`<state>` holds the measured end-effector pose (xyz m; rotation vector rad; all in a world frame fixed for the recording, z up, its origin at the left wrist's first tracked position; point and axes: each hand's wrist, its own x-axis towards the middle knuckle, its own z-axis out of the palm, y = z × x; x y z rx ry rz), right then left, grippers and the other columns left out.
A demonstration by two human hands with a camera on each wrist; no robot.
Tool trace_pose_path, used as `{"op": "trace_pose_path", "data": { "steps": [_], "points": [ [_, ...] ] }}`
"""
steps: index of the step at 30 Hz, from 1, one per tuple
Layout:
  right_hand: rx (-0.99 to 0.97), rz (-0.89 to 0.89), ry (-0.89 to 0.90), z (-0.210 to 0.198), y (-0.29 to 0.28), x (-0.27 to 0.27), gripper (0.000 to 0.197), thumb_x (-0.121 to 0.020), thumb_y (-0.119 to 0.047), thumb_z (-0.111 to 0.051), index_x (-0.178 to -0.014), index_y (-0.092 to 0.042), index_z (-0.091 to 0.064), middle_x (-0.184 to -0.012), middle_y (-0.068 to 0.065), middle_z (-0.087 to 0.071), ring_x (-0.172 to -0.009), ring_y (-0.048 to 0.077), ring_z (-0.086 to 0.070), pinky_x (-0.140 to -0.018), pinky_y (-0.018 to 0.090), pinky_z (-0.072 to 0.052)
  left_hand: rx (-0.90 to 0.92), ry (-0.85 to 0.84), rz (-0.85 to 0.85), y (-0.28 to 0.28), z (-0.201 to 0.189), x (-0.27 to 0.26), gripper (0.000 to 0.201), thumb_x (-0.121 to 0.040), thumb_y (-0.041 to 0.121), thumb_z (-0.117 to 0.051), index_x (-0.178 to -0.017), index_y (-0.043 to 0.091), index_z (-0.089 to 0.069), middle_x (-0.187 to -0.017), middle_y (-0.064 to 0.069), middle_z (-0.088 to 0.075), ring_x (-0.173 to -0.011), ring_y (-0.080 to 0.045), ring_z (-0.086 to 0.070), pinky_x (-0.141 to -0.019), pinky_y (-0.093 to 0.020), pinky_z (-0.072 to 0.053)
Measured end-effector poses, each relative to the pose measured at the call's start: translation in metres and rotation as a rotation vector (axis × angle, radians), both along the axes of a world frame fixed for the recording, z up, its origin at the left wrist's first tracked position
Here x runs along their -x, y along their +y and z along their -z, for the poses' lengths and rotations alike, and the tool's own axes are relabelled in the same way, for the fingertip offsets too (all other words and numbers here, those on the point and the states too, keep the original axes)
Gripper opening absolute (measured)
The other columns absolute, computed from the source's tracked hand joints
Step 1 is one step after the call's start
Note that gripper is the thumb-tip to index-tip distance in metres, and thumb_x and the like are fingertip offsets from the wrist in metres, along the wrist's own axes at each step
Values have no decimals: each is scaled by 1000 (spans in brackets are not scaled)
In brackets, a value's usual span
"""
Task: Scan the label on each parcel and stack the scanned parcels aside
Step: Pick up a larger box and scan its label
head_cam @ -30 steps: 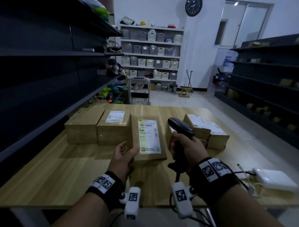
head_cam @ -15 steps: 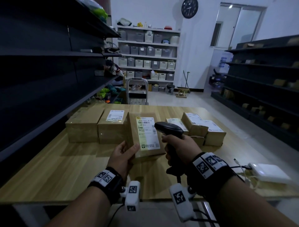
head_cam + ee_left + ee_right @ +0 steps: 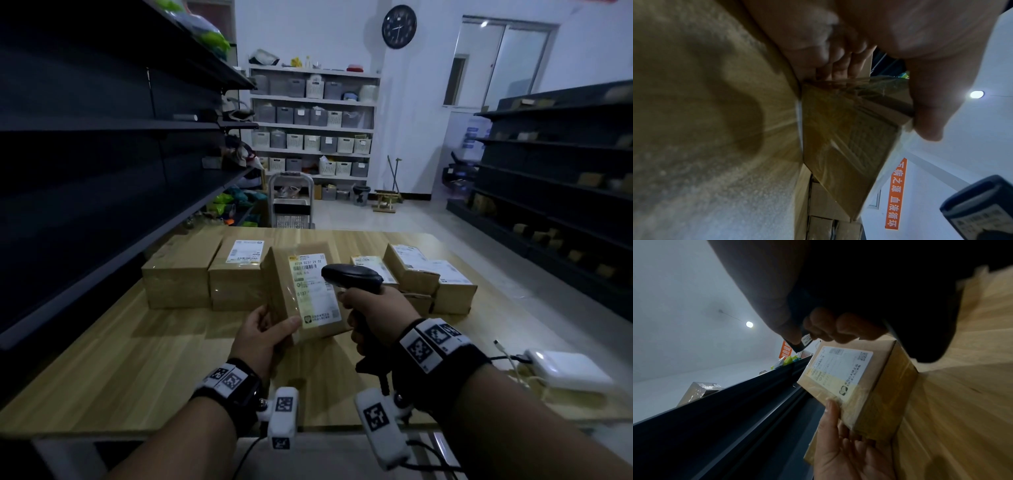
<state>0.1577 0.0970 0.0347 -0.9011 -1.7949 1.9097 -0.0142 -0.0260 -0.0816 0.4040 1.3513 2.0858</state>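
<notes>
Left hand [image 3: 263, 334] has the parcel [image 3: 301, 291] up off the table [image 3: 137, 359], tilted with its label [image 3: 313, 289] facing up toward the head camera. Thumb lies across the near corner of the top face, just beside the label; the left wrist view shows the fingers [image 3: 840, 68] pressed together under the box, so it's pinched between thumb and fingers. Right hand [image 3: 375, 310] is wrapped around the grip of the black scanner [image 3: 352, 274], fingers curled tight on the handle, head of the scanner just beside the label's right edge and aimed across it. Whether a beam is on the label I can't tell in this dim light. Two boxes [image 3: 209, 270] sit side by side on the table beyond the left hand, one labelled. A cluster of smaller boxes [image 3: 424, 277] is piled beyond the right hand, labels up. A white device [image 3: 568, 371] with a cable rests on the table's right side, well apart from the parcels
</notes>
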Motion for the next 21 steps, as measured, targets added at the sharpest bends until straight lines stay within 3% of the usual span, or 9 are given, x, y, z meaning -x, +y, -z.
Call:
{"op": "trace_pose_path", "data": {
  "steps": [3,7,10,12,14,16,21],
  "points": [
    [-20,-10,-40,-4,-1,-4,14,-92,-19,-70,-90,-11,-59,-64,7,-48,-46,20,-45,-54,32,-37,11,10,6,-2,-3,-2,131,-51,30,-112,-164,15,-46,-127,-5,-80,-120,-36,-77,-107,-65,-60],
    [-25,-22,-66,-11,0,-10,13,-92,-19,-68,-87,-11,-59,-61,5,-49,-47,19,-44,-55,31,-37,42,12,-1,-4,-4,-2,117,-56,30,-107,-159,20,-52,-127,-5,-81,-120,-38,-77,-107,-66,-60],
    [-31,-29,-74,-16,2,-14,10,-92,-18,-67,-90,-11,-61,-61,4,-50,-48,19,-45,-54,31,-38,61,16,12,-2,0,2,119,-37,44,-114,-142,26,-62,-126,-6,-84,-119,-38,-79,-105,-66,-61],
    [-31,-35,-77,-18,2,-16,10,-91,-19,-67,-92,-11,-61,-62,4,-51,-49,18,-44,-54,30,-38,59,9,3,-1,0,2,111,-45,39,-113,-142,26,-60,-127,-7,-83,-119,-38,-79,-106,-65,-61],
    [-33,-40,-79,-18,2,-17,11,-90,-19,-68,-91,-12,-60,-63,4,-50,-49,19,-44,-54,30,-37,48,2,-8,0,0,1,86,-65,27,-105,-136,28,-56,-125,-7,-82,-119,-39,-78,-108,-65,-60],
    [-34,-42,-81,-17,0,-18,13,-90,-19,-68,-87,-12,-58,-62,5,-48,-47,19,-42,-54,29,-35,55,3,-16,1,2,3,67,-75,20,-97,-129,30,-58,-118,-7,-84,-117,-39,-79,-107,-65,-60],
    [-26,-39,-86,-14,-3,-21,11,-92,-19,-67,-85,-11,-63,-63,6,-48,-48,19,-43,-55,31,-35,45,-4,-30,2,4,3,65,-80,18,-96,-129,35,-56,-110,0,-84,-113,-34,-80,-103,-61,-62]
  ]
}}
